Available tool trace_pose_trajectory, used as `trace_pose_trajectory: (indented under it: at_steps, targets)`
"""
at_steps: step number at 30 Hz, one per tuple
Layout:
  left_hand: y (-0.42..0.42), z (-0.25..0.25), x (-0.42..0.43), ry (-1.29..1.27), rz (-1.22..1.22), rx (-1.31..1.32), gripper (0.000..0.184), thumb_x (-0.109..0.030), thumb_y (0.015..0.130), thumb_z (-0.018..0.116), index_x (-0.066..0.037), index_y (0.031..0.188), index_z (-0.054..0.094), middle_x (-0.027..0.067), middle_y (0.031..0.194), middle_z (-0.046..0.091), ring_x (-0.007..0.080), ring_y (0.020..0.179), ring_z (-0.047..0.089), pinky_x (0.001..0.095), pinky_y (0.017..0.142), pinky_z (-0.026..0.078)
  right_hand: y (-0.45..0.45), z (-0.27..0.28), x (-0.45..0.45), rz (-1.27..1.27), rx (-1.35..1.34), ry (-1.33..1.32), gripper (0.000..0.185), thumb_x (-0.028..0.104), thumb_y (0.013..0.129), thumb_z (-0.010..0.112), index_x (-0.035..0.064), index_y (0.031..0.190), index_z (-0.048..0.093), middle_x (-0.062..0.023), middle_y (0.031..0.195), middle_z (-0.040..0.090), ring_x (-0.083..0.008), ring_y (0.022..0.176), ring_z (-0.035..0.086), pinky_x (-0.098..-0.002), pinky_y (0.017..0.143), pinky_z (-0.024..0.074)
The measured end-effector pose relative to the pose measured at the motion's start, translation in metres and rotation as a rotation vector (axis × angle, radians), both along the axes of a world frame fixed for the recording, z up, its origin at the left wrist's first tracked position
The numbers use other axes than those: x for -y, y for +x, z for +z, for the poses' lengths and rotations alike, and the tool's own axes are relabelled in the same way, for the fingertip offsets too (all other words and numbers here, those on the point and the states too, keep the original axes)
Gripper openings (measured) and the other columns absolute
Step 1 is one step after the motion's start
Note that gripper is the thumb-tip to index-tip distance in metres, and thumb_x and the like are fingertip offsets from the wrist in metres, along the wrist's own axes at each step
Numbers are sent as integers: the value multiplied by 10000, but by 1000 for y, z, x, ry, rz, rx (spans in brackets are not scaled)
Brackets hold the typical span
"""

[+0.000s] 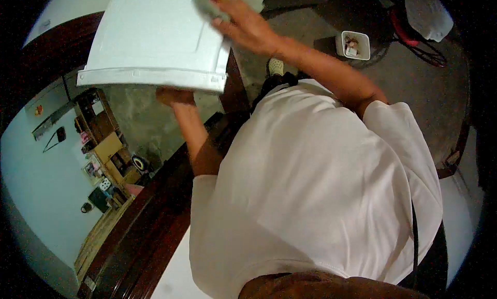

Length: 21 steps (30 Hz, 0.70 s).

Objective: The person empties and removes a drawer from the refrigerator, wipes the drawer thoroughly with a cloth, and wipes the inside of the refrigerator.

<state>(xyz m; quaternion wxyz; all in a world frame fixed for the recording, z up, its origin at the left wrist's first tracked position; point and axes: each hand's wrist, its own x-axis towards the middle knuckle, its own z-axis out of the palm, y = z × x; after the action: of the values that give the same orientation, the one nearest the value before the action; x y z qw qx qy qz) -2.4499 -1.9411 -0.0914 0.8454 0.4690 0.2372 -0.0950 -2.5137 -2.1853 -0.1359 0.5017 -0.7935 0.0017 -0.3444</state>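
A white plastic drawer or bin-like piece (pixel 150 35) is held up at the upper left, with a ridged rim along its near edge. At that rim, my left hand (pixel 176 96) grips from underneath; most of its fingers are hidden behind the plastic. My right hand (pixel 246 25) presses a pale grey-green cloth (pixel 206 8) against the far right part of the white surface. The cloth bunches under the fingers and sticks out on both sides of them, slightly blurred.
A dark wooden frame (pixel 140 221) curves along the left, beyond it a shelf (pixel 106 123) with assorted items. On the floor at the right stands a small white bin (pixel 355 44) with litter inside. A white bag (pixel 427 14) hangs at the upper right.
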Motion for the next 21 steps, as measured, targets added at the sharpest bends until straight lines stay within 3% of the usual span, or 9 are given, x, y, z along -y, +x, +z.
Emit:
trace_pose_trajectory:
  at_steps: [2, 4, 7, 11, 14, 16, 17, 19, 21]
  targets:
    - [17, -23, -20, 69, -75, 44, 576, -360, 997, 271, -18, 1424, 450, 201, 1372, 506, 385, 1224, 525, 575, 1017, 439, -13, 27, -34, 128, 26, -60, 560, 273, 998, 534, 111, 1508, 370, -104, 1557, 373, -324, 1406, 373, -532, 1187, 210]
    - [14, -36, -17, -62, -100, 36, 545, -337, 966, 351, -36, 1404, 466, 194, 1308, 549, 363, 1166, 556, 552, 975, 467, -27, 45, -43, 333, 116, -81, 561, 271, 998, 519, 121, 1514, 358, -105, 1564, 360, -314, 1421, 361, -571, 1193, 175]
    - [-1, -47, -7, -61, -130, 16, 530, -339, 965, 355, -35, 1385, 467, 190, 1290, 545, 358, 1150, 552, 546, 963, 462, -30, 61, -27, 610, 268, -106, 560, 269, 992, 514, 128, 1512, 362, -103, 1568, 354, -299, 1416, 379, -584, 1189, 186]
    - [-26, -59, -3, -11, -129, -8, 511, -342, 964, 361, -35, 1359, 467, 184, 1265, 540, 351, 1129, 546, 539, 947, 456, -17, 48, -14, 653, 297, -230, 547, 257, 991, 507, 132, 1507, 374, -91, 1571, 351, -295, 1402, 399, -603, 1176, 209]
    - [-50, -71, -16, 49, -96, -43, 498, -344, 964, 365, -35, 1340, 467, 180, 1247, 536, 346, 1112, 541, 533, 936, 452, 10, 29, 5, 322, 162, -405, 522, 262, 993, 493, 156, 1496, 400, -61, 1586, 330, -335, 1359, 432, -579, 1160, 260]
    - [-61, -77, -25, 83, -80, -58, 489, -345, 963, 368, -34, 1327, 468, 177, 1234, 534, 343, 1102, 538, 530, 928, 449, 31, 19, 15, 157, 99, -410, 482, 293, 1012, 501, 137, 1465, 440, -96, 1471, 487, -312, 1222, 535, -477, 1091, 370]
    - [-64, -81, -28, 89, -70, -60, 484, -346, 963, 370, -34, 1320, 468, 176, 1228, 533, 341, 1096, 536, 528, 924, 448, 44, 14, 17, 174, 98, -411, 482, 293, 1012, 501, 137, 1465, 440, -96, 1471, 487, -312, 1222, 535, -477, 1091, 370]
    - [-73, -96, -31, 107, -67, -74, 476, -347, 962, 373, -34, 1308, 468, 173, 1216, 530, 338, 1086, 533, 524, 916, 445, 62, -3, 34, 155, 37, -336, 510, 335, 1060, 398, 15, 1457, 417, -221, 1449, 488, -368, 1353, 443, -477, 1115, 318]
    - [-77, -107, -31, 114, -61, -78, 467, -349, 962, 375, -34, 1295, 468, 170, 1204, 528, 334, 1075, 530, 521, 908, 442, 60, 18, 46, 441, -354, 251, 472, 283, 1053, 433, 13, 1441, 443, -191, 1368, 562, -315, 1297, 499, -429, 1082, 363]
